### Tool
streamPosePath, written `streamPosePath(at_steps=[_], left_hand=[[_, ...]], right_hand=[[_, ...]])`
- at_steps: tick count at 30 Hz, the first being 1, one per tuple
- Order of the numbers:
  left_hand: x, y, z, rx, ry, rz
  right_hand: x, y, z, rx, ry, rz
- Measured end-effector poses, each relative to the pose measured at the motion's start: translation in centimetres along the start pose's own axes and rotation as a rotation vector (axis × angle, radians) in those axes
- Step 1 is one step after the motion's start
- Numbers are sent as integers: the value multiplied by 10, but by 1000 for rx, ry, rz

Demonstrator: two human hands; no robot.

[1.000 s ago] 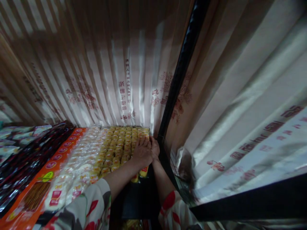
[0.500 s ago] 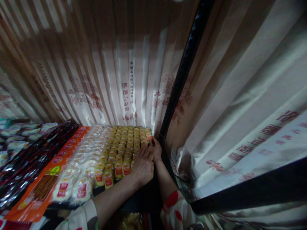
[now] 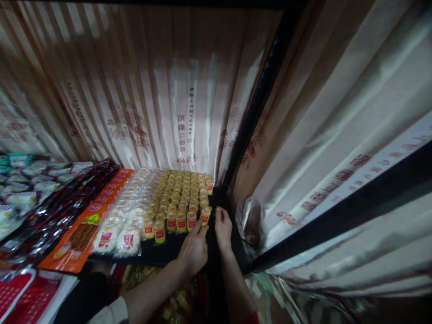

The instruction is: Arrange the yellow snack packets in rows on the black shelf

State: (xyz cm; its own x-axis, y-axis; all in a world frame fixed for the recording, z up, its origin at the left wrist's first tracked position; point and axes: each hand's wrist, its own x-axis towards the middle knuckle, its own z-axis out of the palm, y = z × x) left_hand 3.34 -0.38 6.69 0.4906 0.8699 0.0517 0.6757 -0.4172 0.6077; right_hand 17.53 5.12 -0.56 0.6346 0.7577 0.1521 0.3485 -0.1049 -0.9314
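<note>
My left hand (image 3: 194, 247) has its fingers closed around the lower part of a small yellow snack packet (image 3: 206, 213) with a red label. That packet tilts slightly at the front right of several rows of matching yellow packets (image 3: 171, 219), standing close together. Just to the right is my right hand (image 3: 223, 228), fingers curled in with the tips together, over a dark shelf surface (image 3: 221, 196). It is apart from the rows, and anything inside its fingers is hidden.
Left of the rows lie white round packaged cakes (image 3: 128, 240), a long orange packet (image 3: 72, 245), dark shiny packets (image 3: 64, 216) and white-and-green packets (image 3: 25, 180). A pleated printed curtain (image 3: 162, 112) hangs behind. A black post (image 3: 253, 99) rises at the corner. Below the shelf are more yellow packets (image 3: 178, 301).
Both hands have drawn back toward me from the far right end of the rows and come apart. A yellow packet now shows at my left fingertips. The view has shifted slightly.
</note>
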Motion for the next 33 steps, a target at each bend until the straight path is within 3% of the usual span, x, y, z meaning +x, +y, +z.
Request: streamPosePath(at_steps=[7,12,17,25,33], left_hand=[[1,3,9,-26,-18,-112],[-2,7,10,-8,-47,-146],[-2,11,12,-41,-19,-122],[22,15,26,-102,2,-152],[56,16,40,-175,20,-232]], right_hand=[[-24,-12,-4,-39,-203,-61],[-26,-6,-5,-71,-151,-134],[-26,-3,-10,105,-200,-107],[13,-6,-19,92,-28,-103],[62,2,12,-71,51,-157]])
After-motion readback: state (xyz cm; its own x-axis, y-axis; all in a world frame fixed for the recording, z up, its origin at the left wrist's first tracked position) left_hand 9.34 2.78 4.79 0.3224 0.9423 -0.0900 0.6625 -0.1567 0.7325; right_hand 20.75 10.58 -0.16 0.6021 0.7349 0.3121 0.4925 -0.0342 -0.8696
